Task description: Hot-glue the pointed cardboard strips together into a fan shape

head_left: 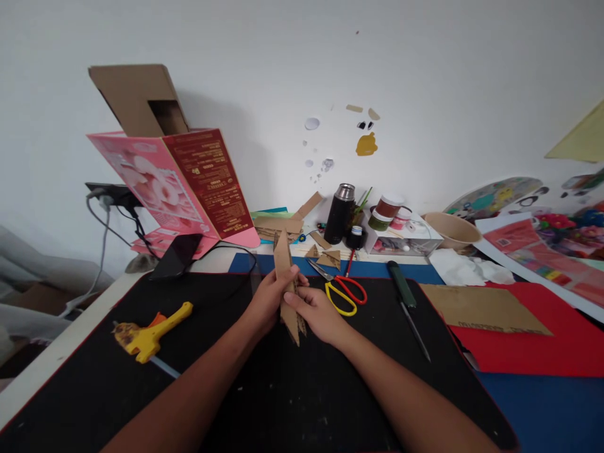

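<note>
Both of my hands grip a narrow, pointed assembly of cardboard strips [284, 255] over the black mat. My left hand [270, 299] wraps around it from the left, thumb on the front face. From the right, my right hand [317, 309] closes on its lower part, thumb pressed against it. The pointed lower ends hang below my fingers, and corrugated edges show along the side. Just right of my hands lie scissors [346, 296] with one yellow and one red handle. A yellow glue gun [151, 332] with a glue stick in it rests on the mat at the left.
A green utility knife [401, 284] and a pen-like tool [415, 330] lie to the right. Behind stand a black flask [340, 214], paint jars [387, 209] and cardboard scraps [328, 259]. A phone [177, 257] and a pink box [174, 182] stand back left. Red sheet [533, 352] lies right.
</note>
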